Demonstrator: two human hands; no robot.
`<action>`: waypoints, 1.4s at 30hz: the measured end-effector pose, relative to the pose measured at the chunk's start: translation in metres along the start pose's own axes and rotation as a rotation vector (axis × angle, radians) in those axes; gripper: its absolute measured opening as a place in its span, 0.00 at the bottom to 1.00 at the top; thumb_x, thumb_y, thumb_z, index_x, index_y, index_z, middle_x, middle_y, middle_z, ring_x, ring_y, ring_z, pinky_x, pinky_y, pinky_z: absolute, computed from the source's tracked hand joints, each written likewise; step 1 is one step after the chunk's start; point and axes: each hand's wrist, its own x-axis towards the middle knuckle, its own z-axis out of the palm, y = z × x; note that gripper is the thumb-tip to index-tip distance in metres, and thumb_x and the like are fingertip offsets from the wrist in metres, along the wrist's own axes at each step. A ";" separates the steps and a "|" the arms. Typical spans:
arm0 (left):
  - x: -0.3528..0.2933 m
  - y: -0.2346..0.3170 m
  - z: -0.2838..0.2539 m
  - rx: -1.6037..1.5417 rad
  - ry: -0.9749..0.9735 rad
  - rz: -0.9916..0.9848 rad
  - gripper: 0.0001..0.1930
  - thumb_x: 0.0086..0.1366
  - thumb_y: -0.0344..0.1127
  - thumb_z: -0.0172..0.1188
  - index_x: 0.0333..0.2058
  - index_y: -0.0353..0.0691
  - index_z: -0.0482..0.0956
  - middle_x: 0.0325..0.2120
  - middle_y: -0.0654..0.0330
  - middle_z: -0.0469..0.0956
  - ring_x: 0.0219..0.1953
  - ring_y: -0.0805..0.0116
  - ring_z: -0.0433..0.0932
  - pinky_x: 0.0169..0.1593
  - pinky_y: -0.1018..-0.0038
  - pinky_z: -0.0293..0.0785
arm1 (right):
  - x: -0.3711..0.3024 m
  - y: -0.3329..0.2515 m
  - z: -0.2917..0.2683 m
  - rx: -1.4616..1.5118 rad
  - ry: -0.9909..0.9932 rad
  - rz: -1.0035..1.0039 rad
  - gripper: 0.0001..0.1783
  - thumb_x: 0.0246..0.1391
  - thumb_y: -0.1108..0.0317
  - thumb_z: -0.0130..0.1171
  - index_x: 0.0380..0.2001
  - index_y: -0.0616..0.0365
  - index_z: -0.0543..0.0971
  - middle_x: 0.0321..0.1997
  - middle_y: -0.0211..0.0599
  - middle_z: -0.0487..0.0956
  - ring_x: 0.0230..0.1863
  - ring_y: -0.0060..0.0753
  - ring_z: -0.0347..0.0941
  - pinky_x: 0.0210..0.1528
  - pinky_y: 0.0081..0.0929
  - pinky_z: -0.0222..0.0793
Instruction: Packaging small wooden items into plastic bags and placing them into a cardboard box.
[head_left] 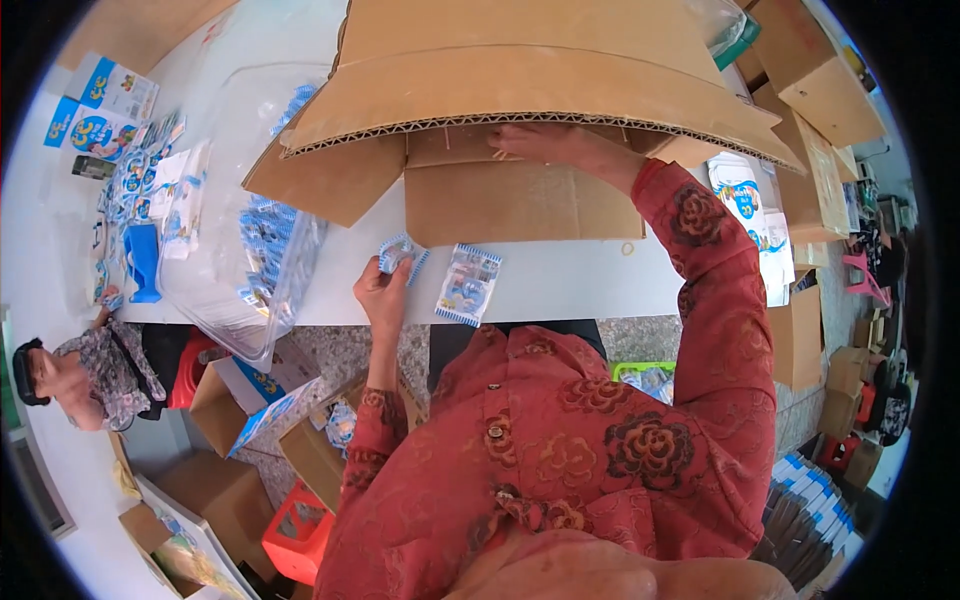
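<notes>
At far left a co-worker [112,378] sits at the tabletop [340,285], where printed boxes [95,122] and a blue holder [143,262] stand among scattered packs [130,190]. Next comes a clear tub [215,130] with blue-striped sachets [268,240] inside; below it, off the tabletop, are an open box [222,408] and a red stool [298,535]. In the middle a carton [490,205] lies with its mouth toward the person, its big flap [540,85] jutting over the opening and hiding much of the inside. White packs [738,190] and stacked cartons [815,85] fill the right side. The left hand [383,292] has a narrow grip, thumb and fingers pinching a packet [402,252] just in front of the carton; a second packet [468,285] lies flat beside it, untouched. The right hand [548,143] reaches in under the flap, fingers bent; I cannot tell whether its grip holds anything.
</notes>
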 end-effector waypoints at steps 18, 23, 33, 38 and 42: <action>-0.008 0.000 -0.010 0.100 -0.026 0.045 0.06 0.52 0.27 0.63 0.27 0.31 0.77 0.23 0.63 0.78 0.26 0.81 0.74 0.30 0.81 0.72 | 0.043 0.038 -0.071 0.752 -0.189 0.299 0.11 0.53 0.71 0.48 0.41 0.56 0.71 0.36 0.48 0.77 0.27 0.47 0.77 0.28 0.36 0.74; -0.004 -0.002 -0.008 0.067 0.009 0.059 0.08 0.49 0.29 0.65 0.25 0.32 0.76 0.20 0.60 0.77 0.23 0.78 0.74 0.29 0.79 0.72 | 0.053 0.050 -0.078 0.907 -0.356 0.481 0.14 0.54 0.69 0.48 0.45 0.57 0.69 0.42 0.50 0.75 0.38 0.50 0.75 0.37 0.42 0.72; -0.004 0.000 -0.008 0.135 -0.027 0.046 0.07 0.51 0.30 0.64 0.26 0.32 0.77 0.22 0.61 0.78 0.26 0.79 0.75 0.31 0.80 0.73 | 0.008 0.057 0.052 1.338 -0.103 0.712 0.10 0.49 0.72 0.50 0.35 0.64 0.67 0.31 0.45 0.72 0.31 0.46 0.71 0.36 0.37 0.68; 0.000 0.002 0.001 0.107 -0.051 0.101 0.07 0.51 0.29 0.64 0.26 0.32 0.77 0.21 0.60 0.78 0.25 0.79 0.75 0.31 0.80 0.73 | -0.037 0.042 0.090 2.315 0.341 0.975 0.09 0.52 0.70 0.50 0.31 0.64 0.65 0.28 0.40 0.70 0.29 0.39 0.69 0.34 0.36 0.67; -0.008 -0.005 -0.013 0.121 0.049 0.100 0.08 0.48 0.30 0.66 0.25 0.32 0.76 0.19 0.59 0.76 0.21 0.77 0.73 0.26 0.78 0.70 | 0.025 0.057 -0.028 1.616 0.026 0.943 0.19 0.55 0.62 0.51 0.44 0.64 0.67 0.39 0.46 0.73 0.41 0.37 0.70 0.44 0.34 0.66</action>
